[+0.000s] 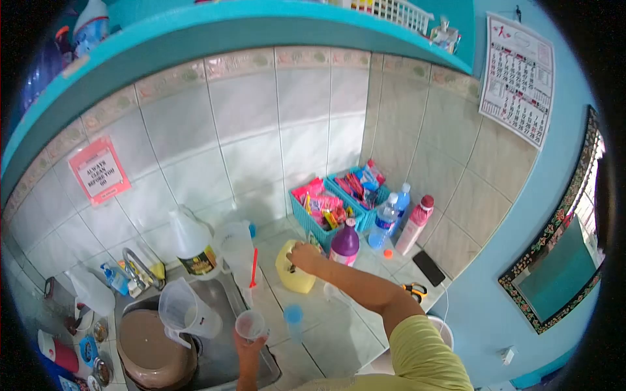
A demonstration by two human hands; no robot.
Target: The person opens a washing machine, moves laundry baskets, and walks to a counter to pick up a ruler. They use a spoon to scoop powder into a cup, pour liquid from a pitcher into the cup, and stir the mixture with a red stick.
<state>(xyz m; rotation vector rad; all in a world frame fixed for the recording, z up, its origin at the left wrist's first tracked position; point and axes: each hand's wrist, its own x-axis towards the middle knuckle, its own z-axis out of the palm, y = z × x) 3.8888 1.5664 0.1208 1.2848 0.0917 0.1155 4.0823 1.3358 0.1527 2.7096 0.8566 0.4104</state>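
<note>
My left hand (pixel 249 348) is wrapped round a clear plastic cup (pixel 250 324) over the right edge of the sink. My right hand (pixel 304 256) reaches across the tiled counter, its fingers closed at the top of a yellow plastic jug (pixel 295 279). Between the two stands a small blue translucent cup (pixel 293 314). Behind my left hand, a red stirring stick (pixel 254 266) leans in a clear container. A purple-capped bottle (pixel 344 244) is just right of the jug, partly behind my forearm.
A clear measuring pitcher (pixel 189 311) and a brown basin (pixel 153 348) sit at the sink (pixel 225 365). A large white jug (pixel 190 244) stands behind. Blue baskets (pixel 319 227) of sachets, water bottles (pixel 383 223), a phone (pixel 428 268) and scissors (pixel 415 291) lie to the right.
</note>
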